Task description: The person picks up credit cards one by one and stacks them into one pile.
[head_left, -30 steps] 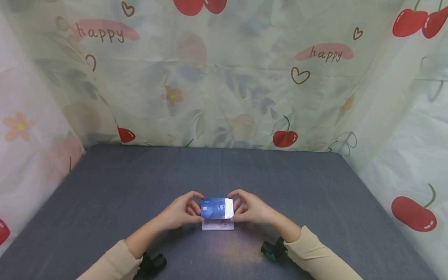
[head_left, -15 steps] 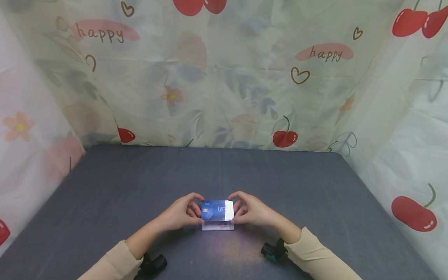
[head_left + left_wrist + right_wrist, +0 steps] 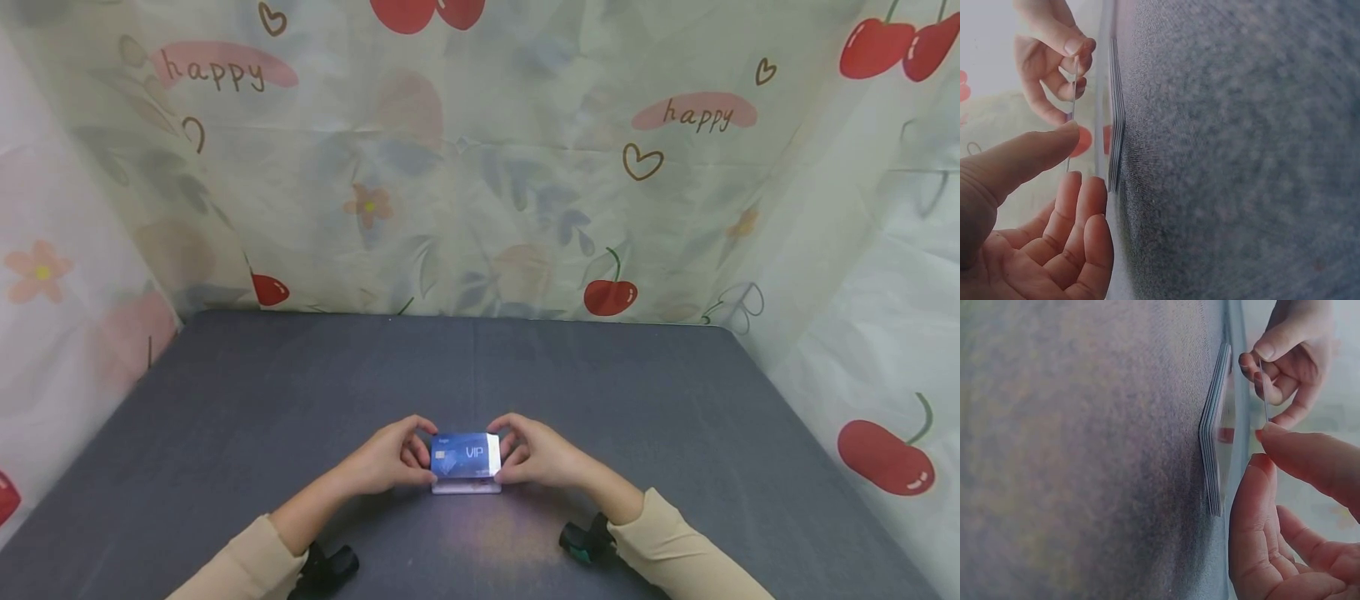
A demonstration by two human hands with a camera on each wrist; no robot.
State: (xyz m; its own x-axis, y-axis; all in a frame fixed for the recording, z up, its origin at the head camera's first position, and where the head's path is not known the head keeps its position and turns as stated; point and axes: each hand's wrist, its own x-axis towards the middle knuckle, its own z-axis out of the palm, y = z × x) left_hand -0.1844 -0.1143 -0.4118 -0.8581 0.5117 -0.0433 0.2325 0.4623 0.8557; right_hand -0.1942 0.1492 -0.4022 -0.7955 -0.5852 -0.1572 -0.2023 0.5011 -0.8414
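A blue card printed "VIP" [image 3: 461, 456] is held level between both hands, its chip side up and a pale strip at its right end. At its left end my left hand [image 3: 390, 457] pinches it between thumb and fingers. My right hand [image 3: 540, 453] grips the opposite end the same way. Just below lies a neat stack of several cards [image 3: 466, 487] on the table, mostly covered by the card in the head view. Both wrist views show the card edge-on, with a gap between it and the stack [image 3: 1116, 119].
A dark grey cloth-covered table [image 3: 330, 367] spreads around the hands. Behind it hangs a pale curtain [image 3: 465, 208] printed with cherries and flowers, with more of it at both sides. Black wrist devices [image 3: 581, 540] sit under the beige sleeves [image 3: 682, 542].
Both hands have lowered the card slightly toward the stack and nearer the person. In the head view it now covers more of the stack. The stack has stayed in place.
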